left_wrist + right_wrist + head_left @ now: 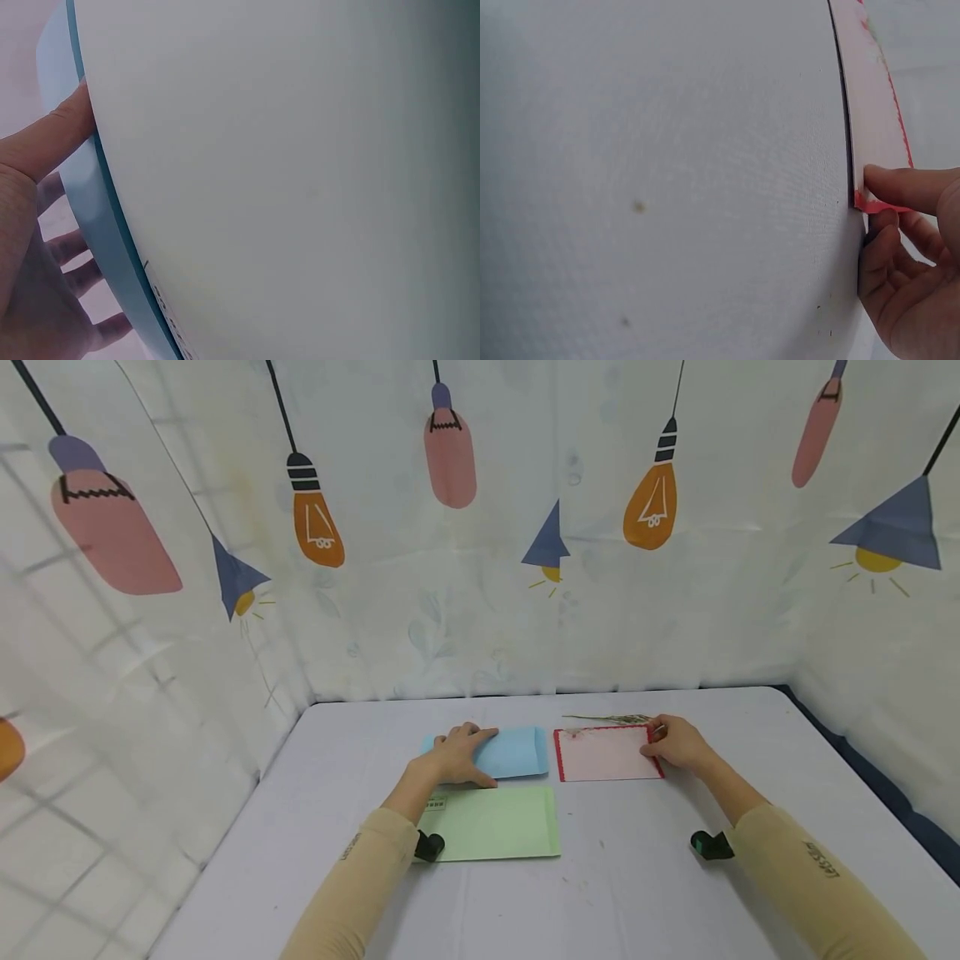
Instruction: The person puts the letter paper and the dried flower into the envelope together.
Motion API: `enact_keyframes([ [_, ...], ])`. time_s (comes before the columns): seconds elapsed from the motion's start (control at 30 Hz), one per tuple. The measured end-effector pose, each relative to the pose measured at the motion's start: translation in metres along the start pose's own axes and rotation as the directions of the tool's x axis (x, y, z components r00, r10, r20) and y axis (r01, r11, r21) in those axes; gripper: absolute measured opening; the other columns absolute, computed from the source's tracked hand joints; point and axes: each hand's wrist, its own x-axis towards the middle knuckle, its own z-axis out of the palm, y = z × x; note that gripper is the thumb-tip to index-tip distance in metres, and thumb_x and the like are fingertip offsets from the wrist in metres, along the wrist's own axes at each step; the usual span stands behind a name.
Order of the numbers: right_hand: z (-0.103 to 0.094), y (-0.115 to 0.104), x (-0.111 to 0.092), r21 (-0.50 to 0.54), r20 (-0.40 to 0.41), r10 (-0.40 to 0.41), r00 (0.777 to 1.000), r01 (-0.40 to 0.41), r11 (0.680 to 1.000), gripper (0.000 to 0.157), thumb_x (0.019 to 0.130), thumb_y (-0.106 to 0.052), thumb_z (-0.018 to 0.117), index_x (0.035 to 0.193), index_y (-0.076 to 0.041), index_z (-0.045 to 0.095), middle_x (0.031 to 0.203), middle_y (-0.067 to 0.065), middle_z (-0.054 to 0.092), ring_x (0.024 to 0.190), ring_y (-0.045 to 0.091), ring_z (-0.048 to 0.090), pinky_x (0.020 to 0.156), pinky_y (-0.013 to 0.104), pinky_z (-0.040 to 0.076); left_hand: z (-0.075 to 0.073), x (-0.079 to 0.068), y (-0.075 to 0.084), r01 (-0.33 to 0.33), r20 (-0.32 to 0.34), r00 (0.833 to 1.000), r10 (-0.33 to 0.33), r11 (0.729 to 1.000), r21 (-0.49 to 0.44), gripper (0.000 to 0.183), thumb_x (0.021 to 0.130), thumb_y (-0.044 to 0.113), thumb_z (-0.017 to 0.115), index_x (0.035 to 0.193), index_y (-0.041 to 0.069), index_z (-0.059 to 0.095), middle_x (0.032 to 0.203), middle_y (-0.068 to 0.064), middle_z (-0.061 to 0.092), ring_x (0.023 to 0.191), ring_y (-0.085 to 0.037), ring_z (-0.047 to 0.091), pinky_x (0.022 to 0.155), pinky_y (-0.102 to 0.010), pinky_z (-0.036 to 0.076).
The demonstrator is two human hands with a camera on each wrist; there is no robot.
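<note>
On the table lies a light blue envelope (522, 753). My left hand (457, 755) spreads across its left part, thumb (64, 124) along the near edge and the other fingers toward the far edge. Just in front is a pale green envelope (495, 827) with a small printed box at its upper left; it lies close under the left wrist. A pink card (603, 756) with a red border lies to the right of the blue envelope. My right hand (678, 742) pinches its right end, thumb on top and fingers (881, 255) curled below its corner.
A thin dried sprig (611, 719) lies behind the card's far edge. White cloth covers the table (600, 893). A curtain (480, 627) printed with lamps hangs along the back and sides. Small dark cameras (711, 845) sit at both wrists.
</note>
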Motion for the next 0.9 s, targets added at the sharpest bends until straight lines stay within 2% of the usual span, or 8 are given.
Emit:
enact_keyframes([
  [0.4,-0.0017,-0.0013,-0.0067,0.129,0.014,0.019,1.000,-0.021,0.991,0.041,0.094,-0.017,0.062,0.123,0.009,0.050,0.105,0.018,0.059,0.085,0.025,0.054,0.068,0.030,0.047,0.0043,0.0038,-0.0041,-0.003,-0.008,1.000,0.002,1.000,-0.009,0.099,0.071,0.061,0.076,0.152,0.029,0.029,0.145,-0.007,0.033,0.131,-0.028,0.033,0.098,-0.054,0.028],
  [0.67,-0.0051,0.0014,-0.0089,0.212,0.021,0.029,0.999,-0.033,0.977,0.043,0.094,-0.021,0.064,0.125,0.006,0.051,0.108,0.017,0.064,0.084,0.022,0.057,0.069,0.030,0.048,0.0044,0.0043,-0.0043,0.004,0.000,1.000,-0.004,1.000,-0.002,0.098,0.071,0.062,0.075,0.152,0.031,0.029,0.145,-0.007,0.032,0.131,-0.028,0.032,0.098,-0.054,0.028],
  [0.9,-0.0086,0.0083,-0.0071,0.298,0.030,0.030,0.999,-0.037,0.954,0.044,0.093,-0.024,0.066,0.124,0.005,0.052,0.101,0.012,0.066,0.081,0.020,0.058,0.068,0.029,0.049,0.0044,0.0048,-0.0049,0.000,-0.002,1.000,0.000,1.000,-0.012,0.099,0.071,0.061,0.076,0.152,0.029,0.029,0.145,-0.007,0.033,0.131,-0.028,0.032,0.098,-0.054,0.028],
])
